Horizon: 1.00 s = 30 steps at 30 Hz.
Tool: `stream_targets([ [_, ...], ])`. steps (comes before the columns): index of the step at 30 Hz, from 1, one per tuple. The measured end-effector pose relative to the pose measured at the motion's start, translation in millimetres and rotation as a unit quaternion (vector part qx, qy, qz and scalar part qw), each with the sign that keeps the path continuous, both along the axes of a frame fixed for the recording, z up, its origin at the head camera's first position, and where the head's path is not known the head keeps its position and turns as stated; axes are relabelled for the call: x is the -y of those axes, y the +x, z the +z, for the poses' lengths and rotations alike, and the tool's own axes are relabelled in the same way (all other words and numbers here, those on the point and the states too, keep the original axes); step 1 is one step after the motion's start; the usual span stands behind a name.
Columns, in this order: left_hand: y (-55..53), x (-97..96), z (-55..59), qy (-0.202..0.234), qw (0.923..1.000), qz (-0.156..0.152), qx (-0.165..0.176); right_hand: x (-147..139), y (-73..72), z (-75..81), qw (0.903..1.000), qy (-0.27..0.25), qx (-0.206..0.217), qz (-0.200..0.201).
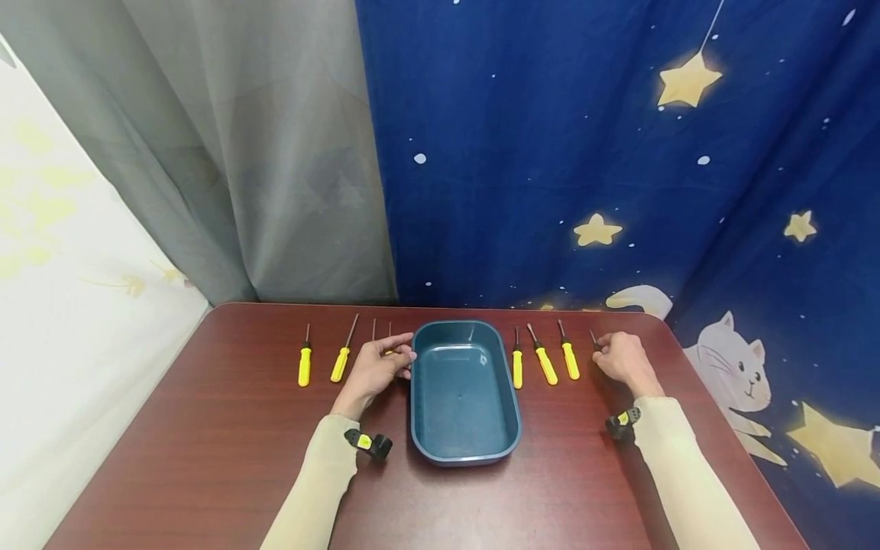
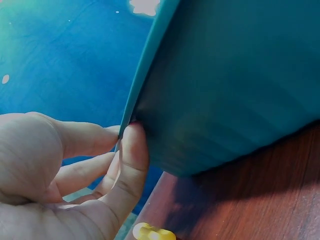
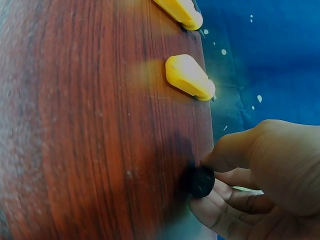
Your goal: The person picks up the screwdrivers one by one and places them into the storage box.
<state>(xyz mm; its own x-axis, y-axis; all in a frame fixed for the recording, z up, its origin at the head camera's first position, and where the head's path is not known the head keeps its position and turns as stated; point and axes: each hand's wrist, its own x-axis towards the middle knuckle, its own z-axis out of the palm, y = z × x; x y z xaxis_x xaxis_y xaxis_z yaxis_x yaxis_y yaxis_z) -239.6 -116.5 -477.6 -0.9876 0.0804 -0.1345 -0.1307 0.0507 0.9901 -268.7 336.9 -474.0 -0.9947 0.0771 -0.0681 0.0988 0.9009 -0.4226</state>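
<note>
From the head view, a blue tray (image 1: 461,405) sits in the middle of the dark red tabletop (image 1: 227,458), and everything else falls to one side of it or the other. At the tray's left edge the person's left hand (image 1: 374,370) has hold of the rim. Left of the tray I see two yellow screwdrivers (image 1: 340,365) in full, plus two thin shafts (image 1: 374,328) poking up behind that hand. Just right of the tray lie three more yellow-handled screwdrivers (image 1: 546,365), tips pointing away from the person. Farther right of the tray, past those three, the right hand (image 1: 624,357) grips a dark-handled tool (image 1: 596,345) with a thin shaft. Behind the tray hangs a blue curtain (image 1: 509,168) with stars, with a grey curtain (image 1: 302,191) to its left.

In the left wrist view, the thumb and fingers close on the tray's rim from both sides; a bit of yellow handle shows below, beside the tray.

In the right wrist view, the thumb and fingers pinch the tool's round black end, and two yellow handles lie nearby, on the tray's side of the hand.
</note>
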Motion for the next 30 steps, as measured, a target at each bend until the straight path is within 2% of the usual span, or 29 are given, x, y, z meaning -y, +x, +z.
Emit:
stream_targets([
  [9,1.3,-1.0,-2.0,0.007,0.9999,0.013,-0.002,2.2,1.3,1.7,1.0000,0.002,0.001,-0.002],
  [23,2.2,0.8,-3.1,0.007,0.9999,0.010,-0.008,7.5,7.0,3.5,0.9998,-0.003,-0.019,-0.004],
  [30,1.9,-0.4,-4.0,0.004,0.9999,0.012,-0.010,13.7,10.8,9.5,0.9994,-0.011,-0.034,0.005],
])
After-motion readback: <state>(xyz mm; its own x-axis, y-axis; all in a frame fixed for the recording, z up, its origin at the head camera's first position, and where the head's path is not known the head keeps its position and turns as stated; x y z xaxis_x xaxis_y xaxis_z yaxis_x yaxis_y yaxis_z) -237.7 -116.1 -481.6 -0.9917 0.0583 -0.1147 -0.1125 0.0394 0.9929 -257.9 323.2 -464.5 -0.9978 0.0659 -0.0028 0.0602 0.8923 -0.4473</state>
